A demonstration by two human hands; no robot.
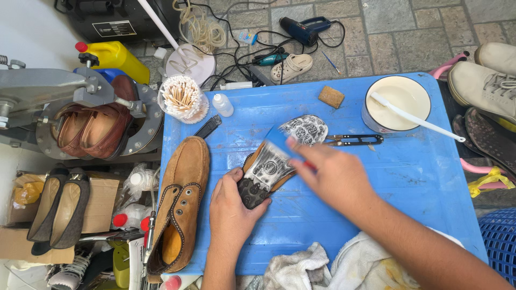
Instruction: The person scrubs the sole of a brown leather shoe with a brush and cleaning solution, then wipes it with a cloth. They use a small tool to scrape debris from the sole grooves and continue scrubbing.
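Note:
My left hand (232, 207) grips the heel end of an upturned shoe (269, 169) whose dark sole is smeared white. My right hand (328, 174) is blurred over the sole and holds a brush with a blue handle (279, 140) against it. The shoe lies on a blue tabletop (408, 182). A tan suede shoe (180, 201) lies on its side just left of my left hand.
A white bowl of pale glue with a white brush (398, 102) stands at the back right. Small snips (355, 140), a sponge piece (331, 96), a squeeze bottle (222, 104) and a cup of cotton swabs (181, 99) lie at the back. Rags (322, 268) sit near me. A shoe press (91, 121) stands left.

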